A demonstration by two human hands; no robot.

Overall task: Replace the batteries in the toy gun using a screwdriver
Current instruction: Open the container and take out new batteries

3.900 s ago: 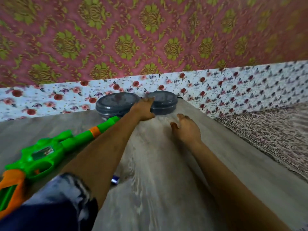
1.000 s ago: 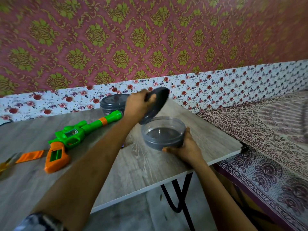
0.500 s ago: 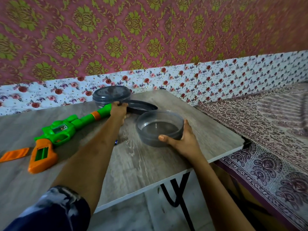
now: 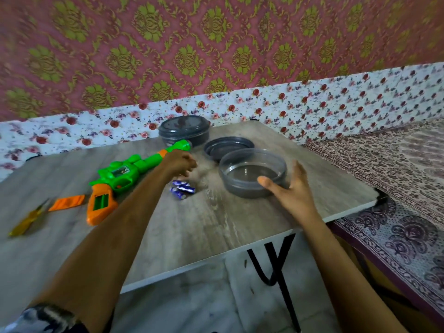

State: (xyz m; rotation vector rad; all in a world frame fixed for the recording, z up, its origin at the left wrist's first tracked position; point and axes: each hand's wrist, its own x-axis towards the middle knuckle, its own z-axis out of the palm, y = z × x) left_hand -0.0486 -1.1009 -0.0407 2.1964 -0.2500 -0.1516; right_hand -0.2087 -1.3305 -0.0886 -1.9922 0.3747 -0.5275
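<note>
Your left hand [image 4: 179,164] hovers with fingers loosely curled, holding nothing, above the batteries [image 4: 182,187] beside the toy gun [image 4: 120,175] on the tabletop [image 4: 204,227], your right hand [image 4: 292,191] spread wide at the open container [image 4: 252,174].

Home room: floral wallpaper [image 4: 192,56], bedspread [image 4: 396,176].

We see the batteries [image 4: 182,187] partly covered by the blurred left hand [image 4: 179,164]; the yellow screwdriver [image 4: 28,219] is smeared, its tip unreadable, and both sleeves run off the bottom edge
</note>
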